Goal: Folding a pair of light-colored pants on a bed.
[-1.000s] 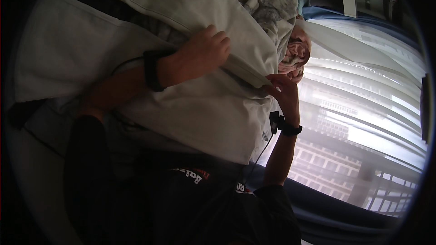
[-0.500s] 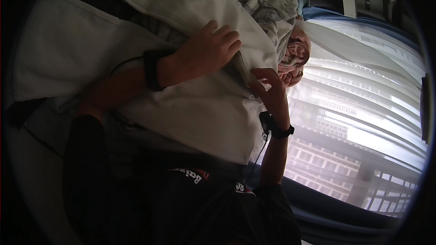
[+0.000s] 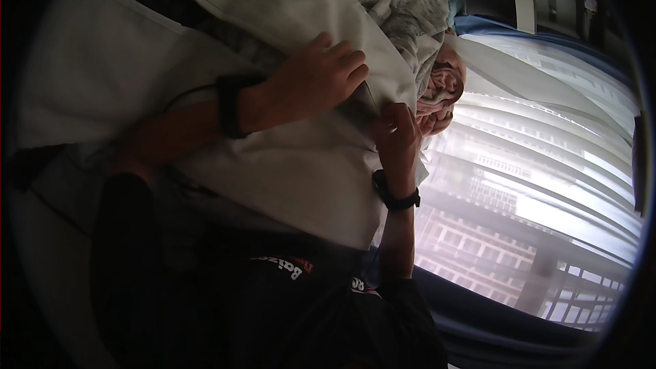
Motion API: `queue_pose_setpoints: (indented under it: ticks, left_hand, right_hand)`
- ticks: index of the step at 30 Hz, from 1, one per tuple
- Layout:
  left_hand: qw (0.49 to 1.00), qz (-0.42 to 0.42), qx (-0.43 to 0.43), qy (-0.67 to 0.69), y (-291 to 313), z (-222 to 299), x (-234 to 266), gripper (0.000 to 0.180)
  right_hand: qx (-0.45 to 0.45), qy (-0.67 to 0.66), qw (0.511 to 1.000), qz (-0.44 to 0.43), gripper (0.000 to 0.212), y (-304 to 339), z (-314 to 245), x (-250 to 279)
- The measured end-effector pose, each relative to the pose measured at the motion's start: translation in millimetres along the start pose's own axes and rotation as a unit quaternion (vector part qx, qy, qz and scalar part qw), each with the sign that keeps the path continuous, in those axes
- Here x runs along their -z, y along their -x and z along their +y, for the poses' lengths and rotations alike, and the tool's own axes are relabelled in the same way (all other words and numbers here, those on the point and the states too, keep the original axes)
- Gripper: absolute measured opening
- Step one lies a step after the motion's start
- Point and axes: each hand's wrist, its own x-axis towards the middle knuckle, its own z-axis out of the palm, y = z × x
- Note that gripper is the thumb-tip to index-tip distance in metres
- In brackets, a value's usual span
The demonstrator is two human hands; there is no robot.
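Observation:
Pale trousers [image 3: 287,178] lie spread in front of me, their legs fanning out to the upper left and left. My left hand [image 3: 307,85] rests across them with its fingers curled at the cloth beside a fold; the thumb is hidden. Close by on the right, my right hand [image 3: 398,143] is closed, thumb and fingers bent together at the trousers' edge. What its fingertips grip is partly hidden. A dark band with a cable [image 3: 232,106] circles my left wrist, and a black strap [image 3: 396,195] is on my right.
Beyond the trousers lies a crumpled grey patterned blanket [image 3: 403,3], with a bunched pinkish cloth [image 3: 444,85] next to it. Sheer white curtains [image 3: 526,137] cover a bright window at the right. Dark blue fabric [image 3: 485,307] runs below them.
My right hand has shifted slightly left, and its spread fingers have closed together at the cloth. My left hand has moved slightly right, staying curled.

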Motion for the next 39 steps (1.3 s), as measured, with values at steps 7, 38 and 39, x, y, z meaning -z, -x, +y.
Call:
queue_pose_setpoints:
  ticks: [7, 38, 39]
  left_hand:
    - [1.000, 0.016, 0.019, 0.018, -1, 1, -3, 0.008]
    - [0.994, -0.057, 0.021, 0.089, 3, -8, 0, 0.020]
    - [0.994, -0.064, 0.030, 0.086, 1, -9, 1, 0.020]
  right_hand:
    - [0.035, 0.104, 0.993, 0.031, 0.025, -9, -1, -10]
    - [0.142, 0.049, 0.984, 0.094, 0.021, -10, -11, -43]
    - [0.171, 0.055, 0.978, 0.106, 0.019, -11, -13, -42]
